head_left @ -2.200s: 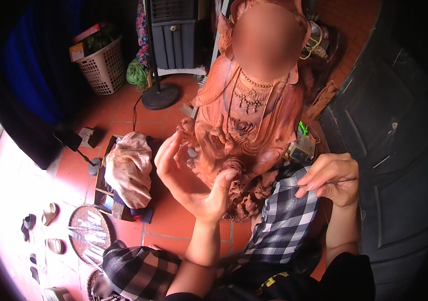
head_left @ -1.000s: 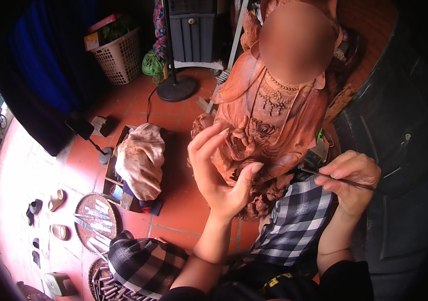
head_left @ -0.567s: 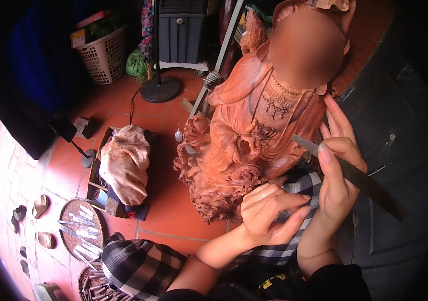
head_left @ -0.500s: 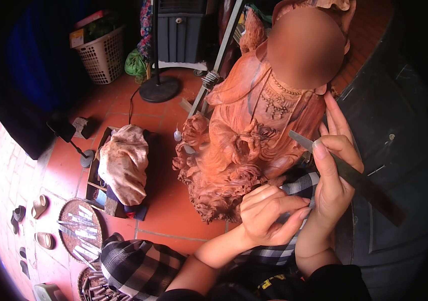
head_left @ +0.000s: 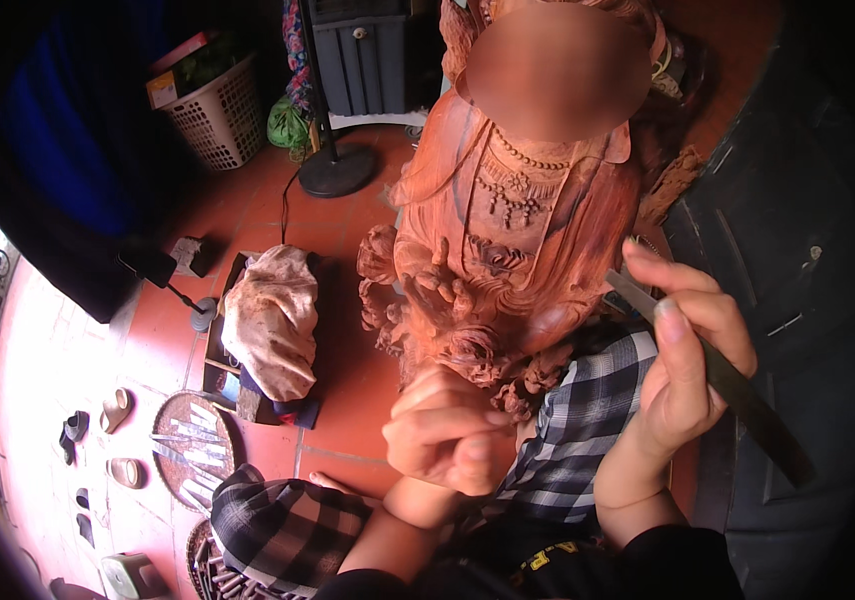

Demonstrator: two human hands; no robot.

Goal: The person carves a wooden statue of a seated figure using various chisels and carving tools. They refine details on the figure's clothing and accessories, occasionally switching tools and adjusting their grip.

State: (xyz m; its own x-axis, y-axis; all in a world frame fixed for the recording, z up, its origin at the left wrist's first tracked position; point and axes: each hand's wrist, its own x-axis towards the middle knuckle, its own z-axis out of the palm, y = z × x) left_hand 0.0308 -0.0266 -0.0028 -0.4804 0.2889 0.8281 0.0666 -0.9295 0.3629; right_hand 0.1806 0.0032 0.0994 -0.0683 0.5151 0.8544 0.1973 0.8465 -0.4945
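Observation:
A large reddish wooden statue (head_left: 522, 215) stands in front of me, with robe folds, a beaded necklace and carved flowers at its base. In my right hand (head_left: 692, 370) is a long flat steel carving blade (head_left: 762, 430), pinched between thumb and fingers. Its narrow pale tip points up and left, close to the statue's side; whether it touches cannot be told. My left hand (head_left: 447, 430) is curled closed in front of the statue's lower carving, slightly blurred. Anything inside those fingers is hidden.
Left on the tiles stand a round tray (head_left: 172, 430) of flat blades, a basket (head_left: 209, 565) of handled tools and a box under a pale cloth (head_left: 272, 320). Behind are a pole base (head_left: 337, 172) and a laundry basket (head_left: 217, 120). A dark panel (head_left: 777, 250) lies right.
My left hand has moved left and down, still closed. My right hand, with the blade, has shifted slightly right and down in view. The whole view has also turned a little.

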